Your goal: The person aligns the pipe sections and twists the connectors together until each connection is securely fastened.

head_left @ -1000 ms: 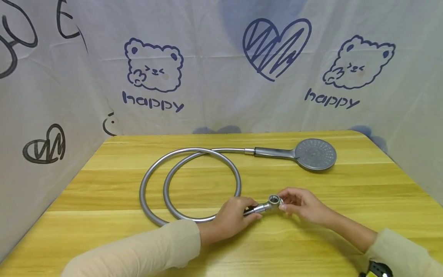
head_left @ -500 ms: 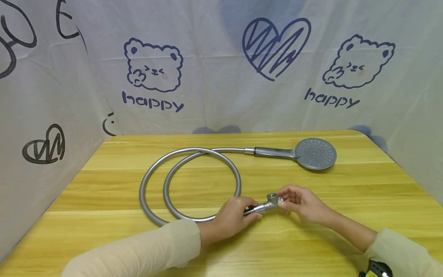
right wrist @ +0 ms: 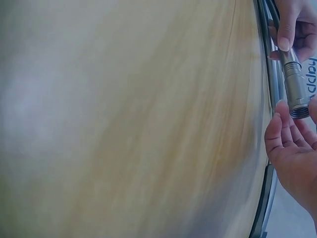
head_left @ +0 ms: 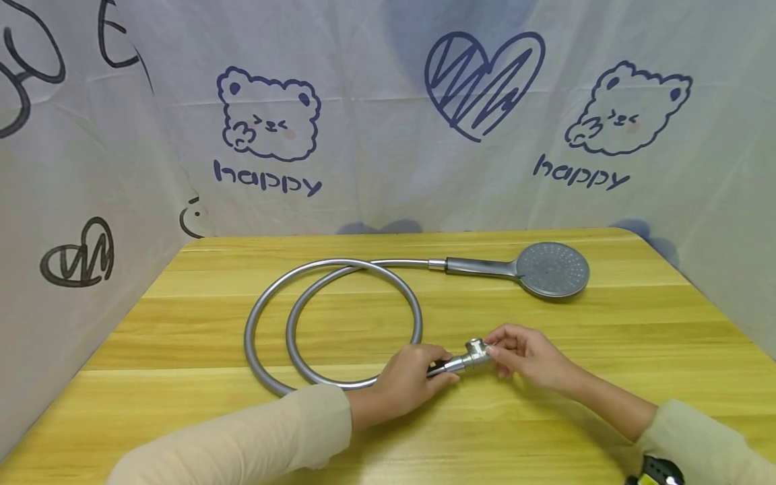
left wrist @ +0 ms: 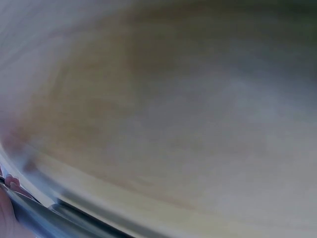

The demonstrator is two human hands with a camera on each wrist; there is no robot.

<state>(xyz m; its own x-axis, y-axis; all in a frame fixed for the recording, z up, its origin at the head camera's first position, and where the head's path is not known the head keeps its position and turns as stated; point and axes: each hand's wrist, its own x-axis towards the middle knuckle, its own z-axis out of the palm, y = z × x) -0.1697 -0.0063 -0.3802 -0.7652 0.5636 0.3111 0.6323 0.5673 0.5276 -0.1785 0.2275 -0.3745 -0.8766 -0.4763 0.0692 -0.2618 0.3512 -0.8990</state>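
My left hand (head_left: 409, 380) grips the end of a silver shower hose (head_left: 251, 330) near the middle of the table. Beyond its fingers, at the hose's end, sits a shiny metal T-shaped pipe fitting (head_left: 475, 350) with a short side branch pointing up and away. My right hand (head_left: 533, 357) pinches the fitting's far end between thumb and fingers. Seen from the right wrist, the fitting (right wrist: 297, 91) has a threaded open end between the right hand's fingertips (right wrist: 281, 108) and thumb. Only a strip of hose (left wrist: 44, 215) and part of a hand show in the left wrist view.
The hose lies in loops on the wooden table (head_left: 212, 431) and runs to a grey round shower head (head_left: 553, 269) at the back right, face up. White cloth (head_left: 376, 135) with drawings hangs behind and at the sides. A watch (head_left: 657, 470) is on the right wrist.
The fitting has turned about the hose's axis: its round opening, which faced up toward the head camera, now tips away. The right fingers have shifted with it; the left hand stays put.
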